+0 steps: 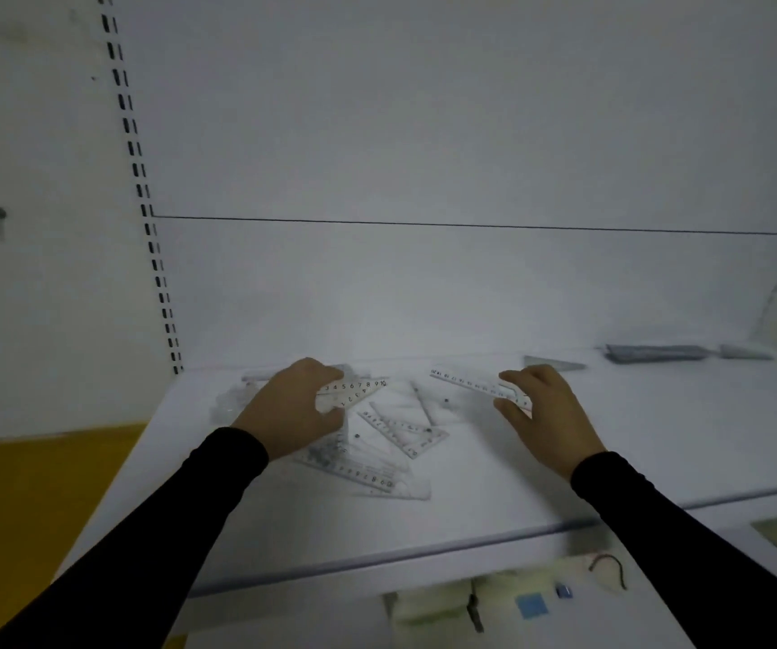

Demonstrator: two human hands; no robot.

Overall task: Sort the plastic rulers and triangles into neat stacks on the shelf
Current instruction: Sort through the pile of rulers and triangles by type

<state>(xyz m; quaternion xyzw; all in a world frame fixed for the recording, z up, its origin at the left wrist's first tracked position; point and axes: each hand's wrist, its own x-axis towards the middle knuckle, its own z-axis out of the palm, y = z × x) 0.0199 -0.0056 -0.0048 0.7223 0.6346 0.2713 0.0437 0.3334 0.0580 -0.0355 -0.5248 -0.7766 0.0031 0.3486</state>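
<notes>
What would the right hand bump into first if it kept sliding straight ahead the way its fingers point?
Probably nothing but bare shelf until the back wall. The right hand, holding a clear ruler, points up-left, away from the grey stack; depth is hard to judge.

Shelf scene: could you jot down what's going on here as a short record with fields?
Place: white shelf
Left hand: holds a clear triangle
Right hand: holds one end of a clear ruler
Loose pile: clear rulers and triangles overlapping between the hands, unsorted
Back right: grey stack near the wall, too blurred to tell the contents
Sleeves: black
Sorting: the pile is not yet sorted
</notes>
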